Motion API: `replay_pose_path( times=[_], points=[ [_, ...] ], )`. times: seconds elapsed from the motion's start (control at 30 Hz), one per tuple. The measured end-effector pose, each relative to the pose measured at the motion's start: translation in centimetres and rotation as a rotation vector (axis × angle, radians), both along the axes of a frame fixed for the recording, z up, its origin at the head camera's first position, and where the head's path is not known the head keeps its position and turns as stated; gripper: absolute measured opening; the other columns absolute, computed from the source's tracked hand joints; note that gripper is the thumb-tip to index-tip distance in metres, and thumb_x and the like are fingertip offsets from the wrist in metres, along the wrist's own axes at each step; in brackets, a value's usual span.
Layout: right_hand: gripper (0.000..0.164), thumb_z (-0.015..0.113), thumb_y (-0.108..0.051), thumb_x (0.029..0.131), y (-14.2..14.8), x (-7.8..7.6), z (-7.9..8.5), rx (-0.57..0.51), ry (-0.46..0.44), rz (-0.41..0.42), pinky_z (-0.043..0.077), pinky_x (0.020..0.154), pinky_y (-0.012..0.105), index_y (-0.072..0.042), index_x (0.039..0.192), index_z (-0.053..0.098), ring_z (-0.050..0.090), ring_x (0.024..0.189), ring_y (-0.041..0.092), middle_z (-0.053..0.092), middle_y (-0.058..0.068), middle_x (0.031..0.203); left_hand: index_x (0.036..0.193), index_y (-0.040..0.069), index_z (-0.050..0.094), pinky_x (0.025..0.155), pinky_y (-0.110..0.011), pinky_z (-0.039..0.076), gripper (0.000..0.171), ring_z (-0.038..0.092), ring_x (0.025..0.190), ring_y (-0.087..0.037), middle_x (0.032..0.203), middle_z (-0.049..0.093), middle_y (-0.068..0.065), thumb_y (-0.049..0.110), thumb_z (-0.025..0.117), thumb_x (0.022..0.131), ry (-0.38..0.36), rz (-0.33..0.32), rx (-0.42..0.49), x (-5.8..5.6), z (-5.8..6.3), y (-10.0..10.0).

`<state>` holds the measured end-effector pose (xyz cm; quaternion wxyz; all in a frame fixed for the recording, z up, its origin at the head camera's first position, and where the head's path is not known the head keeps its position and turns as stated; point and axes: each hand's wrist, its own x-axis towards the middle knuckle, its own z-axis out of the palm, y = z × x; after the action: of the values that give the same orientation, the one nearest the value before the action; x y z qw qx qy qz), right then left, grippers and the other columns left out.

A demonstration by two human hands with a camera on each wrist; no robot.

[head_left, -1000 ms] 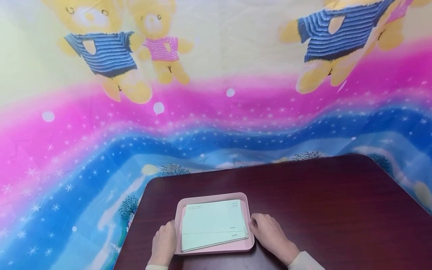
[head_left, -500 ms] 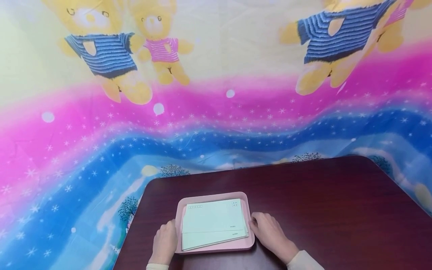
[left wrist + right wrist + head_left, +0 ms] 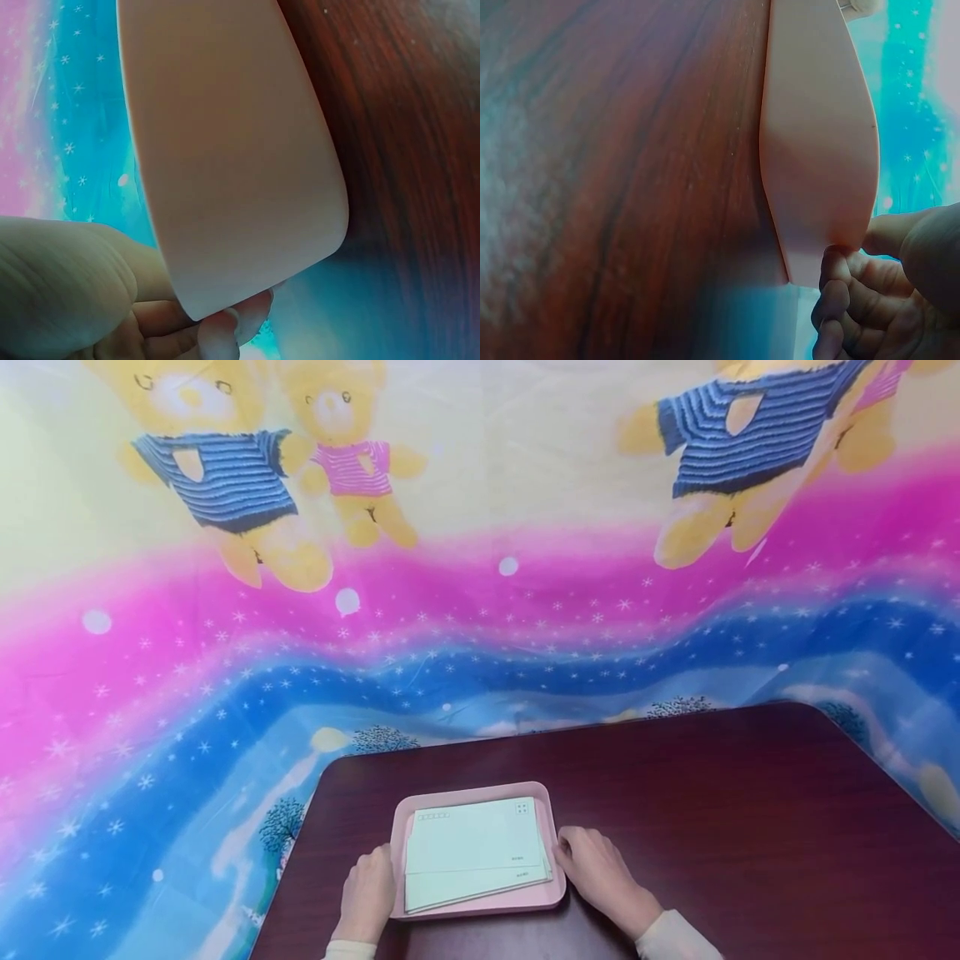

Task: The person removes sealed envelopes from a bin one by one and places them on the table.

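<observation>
A pink rectangular tray (image 3: 517,906) sits on the dark wooden table, holding a small stack of pale green envelopes (image 3: 472,839) fanned slightly askew. On the top envelope are a row of small boxes at upper left and a stamp square at upper right. My left hand (image 3: 367,889) grips the tray's left side; in the left wrist view its curled fingers (image 3: 217,330) meet the tray's end. At the opposite side my right hand (image 3: 603,877) holds the tray, its thumb at the rim and curled fingers (image 3: 834,296) against the wall in the right wrist view.
The dark red-brown table (image 3: 712,810) has rounded far corners and extends well to the right of the tray. Behind it hangs a colourful cloth backdrop (image 3: 480,593) printed with teddy bears and snowflakes, reaching down past the table's left edge.
The tray with its envelopes has slid very slightly away from me, both hands moving along with it. The head view has also shifted a little.
</observation>
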<state>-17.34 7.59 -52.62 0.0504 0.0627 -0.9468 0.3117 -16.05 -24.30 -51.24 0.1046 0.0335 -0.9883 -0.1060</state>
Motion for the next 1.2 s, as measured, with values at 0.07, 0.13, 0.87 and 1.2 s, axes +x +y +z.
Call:
replay_pose_path(
  times=[0.07,0.13,0.87,1.2],
  points=[
    [0.039,0.067,-0.011,0.090,0.00,-0.08,0.00,-0.005,-0.004,-0.002,0.026,0.046,0.024,-0.020,0.060,0.044,0.034,0.048,0.008,0.032,-0.009,0.054,0.082,-0.003,0.064,0.051,-0.048,0.051,0.012,0.067,0.063,-0.037,0.072,0.066,-0.022,-0.005,0.059,0.092,-0.003,0.001,0.006,-0.05,0.05,0.01],
    [0.039,0.067,-0.011,0.090,0.03,-0.13,0.00,-0.009,-0.009,-0.003,0.026,0.046,0.024,-0.019,0.060,0.044,0.034,0.049,0.008,0.032,-0.009,0.054,0.082,-0.003,0.064,0.050,-0.047,0.050,0.012,0.066,0.062,-0.036,0.071,0.066,-0.022,-0.005,0.059,0.093,-0.013,0.006,0.012,-0.13,0.11,0.09],
    [0.031,0.070,-0.014,0.090,0.25,-0.04,-0.20,-0.018,0.022,-0.004,0.031,0.049,0.024,-0.021,0.065,0.053,0.038,0.050,0.006,0.039,-0.010,0.055,0.085,0.000,0.066,0.050,-0.046,0.047,0.012,0.067,0.061,-0.035,0.072,0.068,-0.019,0.010,0.067,0.092,-0.050,0.020,0.088,-0.37,0.24,-0.17],
    [0.025,0.074,-0.023,0.088,0.46,0.09,0.39,0.032,0.042,-0.026,0.030,0.050,0.025,-0.024,0.070,0.057,0.039,0.053,0.006,0.043,-0.012,0.058,0.122,-0.009,0.065,0.075,-0.056,0.056,0.043,0.071,0.087,-0.044,0.104,0.072,-0.029,0.023,0.068,0.093,-0.036,0.038,0.094,-0.22,0.69,-0.29]
  ],
)
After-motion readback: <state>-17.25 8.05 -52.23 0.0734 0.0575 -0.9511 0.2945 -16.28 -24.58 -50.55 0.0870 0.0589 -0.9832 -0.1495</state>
